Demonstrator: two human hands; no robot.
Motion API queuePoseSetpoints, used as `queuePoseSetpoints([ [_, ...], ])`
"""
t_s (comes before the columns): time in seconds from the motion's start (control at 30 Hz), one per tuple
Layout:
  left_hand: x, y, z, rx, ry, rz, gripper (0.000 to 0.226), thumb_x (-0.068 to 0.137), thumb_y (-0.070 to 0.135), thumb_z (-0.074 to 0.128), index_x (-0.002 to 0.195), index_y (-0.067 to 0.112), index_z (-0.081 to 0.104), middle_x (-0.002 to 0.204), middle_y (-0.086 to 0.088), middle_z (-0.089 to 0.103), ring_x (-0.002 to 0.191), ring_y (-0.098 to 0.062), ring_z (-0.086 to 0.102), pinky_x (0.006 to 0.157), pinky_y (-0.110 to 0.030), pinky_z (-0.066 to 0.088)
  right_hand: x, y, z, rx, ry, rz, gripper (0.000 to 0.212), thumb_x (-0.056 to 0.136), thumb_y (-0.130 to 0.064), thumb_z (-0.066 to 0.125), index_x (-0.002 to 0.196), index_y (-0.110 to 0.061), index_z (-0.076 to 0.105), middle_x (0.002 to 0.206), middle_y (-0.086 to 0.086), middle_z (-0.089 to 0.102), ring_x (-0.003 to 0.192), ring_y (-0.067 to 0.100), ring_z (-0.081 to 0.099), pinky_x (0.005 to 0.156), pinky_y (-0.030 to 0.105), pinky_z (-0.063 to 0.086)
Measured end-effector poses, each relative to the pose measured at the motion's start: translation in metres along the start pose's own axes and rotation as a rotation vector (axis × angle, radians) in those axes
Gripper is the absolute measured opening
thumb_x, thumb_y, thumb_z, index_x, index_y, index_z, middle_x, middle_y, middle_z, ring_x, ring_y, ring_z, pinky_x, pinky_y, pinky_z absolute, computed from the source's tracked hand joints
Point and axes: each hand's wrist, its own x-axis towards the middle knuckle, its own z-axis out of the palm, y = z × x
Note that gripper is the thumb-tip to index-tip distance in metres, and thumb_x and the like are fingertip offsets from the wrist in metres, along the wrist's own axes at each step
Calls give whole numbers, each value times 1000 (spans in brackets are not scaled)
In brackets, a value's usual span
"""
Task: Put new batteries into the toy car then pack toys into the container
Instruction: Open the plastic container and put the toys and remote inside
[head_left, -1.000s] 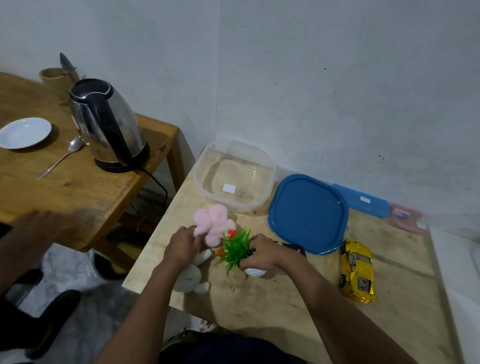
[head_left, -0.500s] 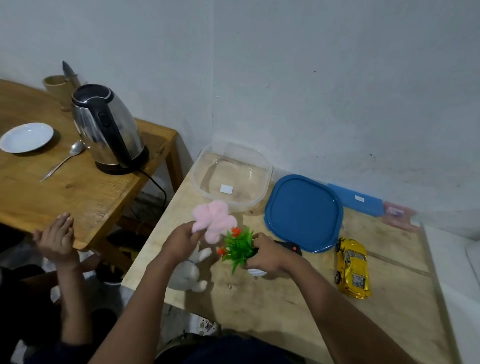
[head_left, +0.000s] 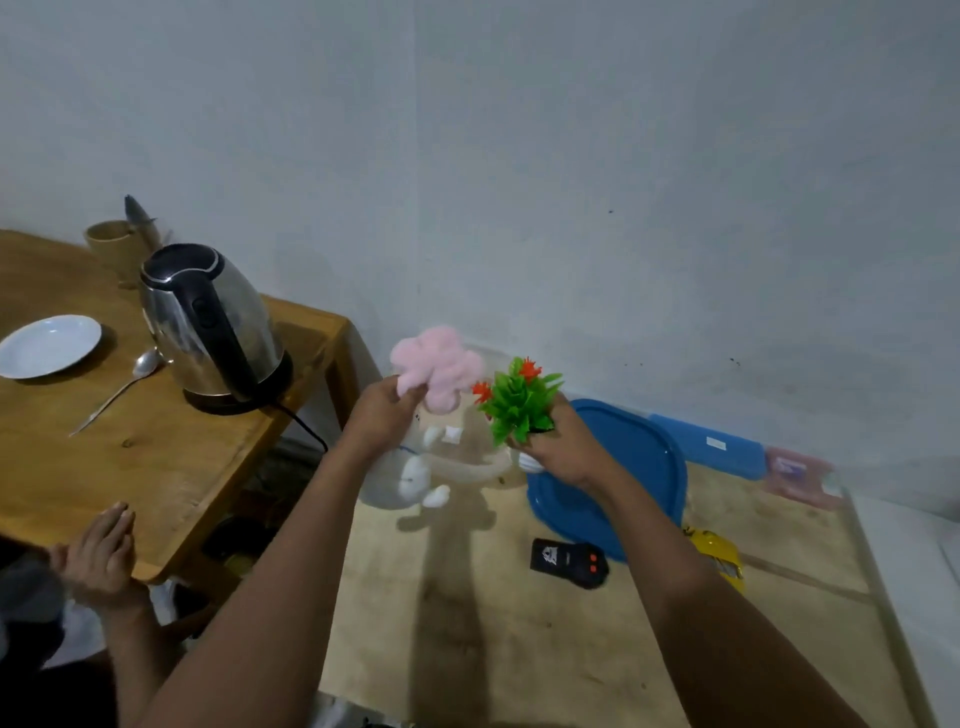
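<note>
The packing has only just begun, I think. The left hand (head_left: 382, 415) has its fingers curled round the pink ears of a soft bunny (head_left: 413, 475), and the bunny hangs in the air. The right hand (head_left: 558, 447) is wrapped round the little white pot of a plastic plant (head_left: 519, 405). Both toys are up over the clear container (head_left: 480, 460), which sits at the far left corner of the worktop (head_left: 519, 649). The hands hide most of it, so I cannot tell if anything is inside.

The yellow toy car (head_left: 719, 558) lies on the worktop toward the right edge, partly behind the right arm. It is not packed, and I cannot tell if it has new batteries. A black remote (head_left: 569, 564) lies in the middle, just beside the blue lid (head_left: 639, 467), which is off. So the toys have yet to go in.

The worktop is pale wood against a plain wall (head_left: 571, 156). To the left is a brown worktop (head_left: 156, 467) with a kettle (head_left: 213, 332), plate (head_left: 49, 345), spoon (head_left: 119, 387) and cup (head_left: 111, 247). Another person's hand (head_left: 101, 556) is at its near edge.
</note>
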Motion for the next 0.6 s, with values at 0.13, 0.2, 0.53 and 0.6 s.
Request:
queuePoseSetpoints([
  [0.13, 50, 5, 20, 109, -31, -31, 38, 101, 38, 51, 107, 6, 71, 110, -20, 71, 102, -32, 65, 77, -31, 43, 28, 1, 9, -65, 107, 29, 58, 59, -44, 80, 103, -14, 56, 97, 2, 63, 86, 8, 63, 72, 22, 49],
  [0.2, 70, 3, 29, 146, -41, -44, 40, 101, 39, 49, 112, 7, 70, 116, -20, 70, 108, -35, 64, 85, -35, 47, 40, 4, 12, -100, 140, 33, 43, 57, -47, 79, 85, -21, 58, 85, -2, 59, 74, 4, 59, 66, 22, 47],
  [0.53, 90, -15, 36, 376, 187, 36, 33, 95, 31, 58, 116, 7, 67, 115, -21, 59, 107, -40, 56, 84, -40, 47, 76, 11, 30, -513, 94, -34, 45, 67, -41, 80, 104, -18, 71, 132, 3, 41, 128, 19, 30, 111, 26, 27],
  [0.6, 85, -25, 29, 323, 286, 55, 32, 93, 30, 61, 118, 11, 68, 115, -20, 60, 108, -39, 54, 86, -41, 46, 78, 9, 34, -559, 84, -79, 51, 69, -41, 79, 113, -16, 69, 137, 1, 37, 131, 18, 27, 112, 29, 28],
])
